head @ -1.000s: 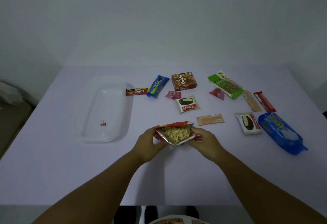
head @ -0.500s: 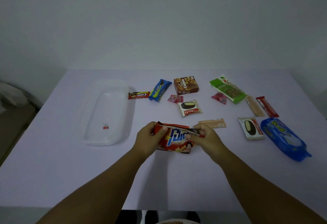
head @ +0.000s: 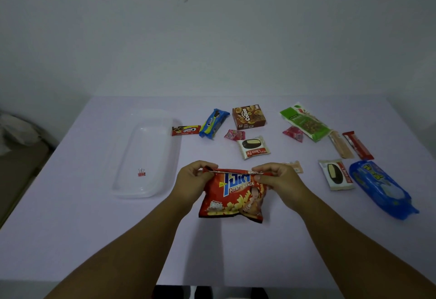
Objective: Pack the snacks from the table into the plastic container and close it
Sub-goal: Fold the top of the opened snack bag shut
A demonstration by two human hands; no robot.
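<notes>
A red potato snack bag [head: 232, 196] lies front side up in the middle of the table. My left hand [head: 194, 178] pinches its top left corner and my right hand [head: 274, 177] pinches its top right corner, holding the top edge flat and closed. The clear plastic container [head: 146, 154] sits open at the left with a small red binder clip [head: 141, 172] inside. Loose snacks lie beyond: a red cookie bar [head: 186, 130], a blue cookie pack [head: 214, 122], a brown box [head: 249, 117], a choco pie [head: 253, 147].
To the right lie a green snack pack [head: 304, 121], two pink candies [head: 234, 134], a tan wafer [head: 341, 144], a red bar [head: 357, 145], a second choco pie [head: 336, 174] and a large blue pack [head: 382, 189]. A tan packet [head: 295, 166] peeks from behind my right hand.
The bag's mouth was open with the snacks showing; both hands have pressed the top shut and laid the bag flat toward me, printed front up.
</notes>
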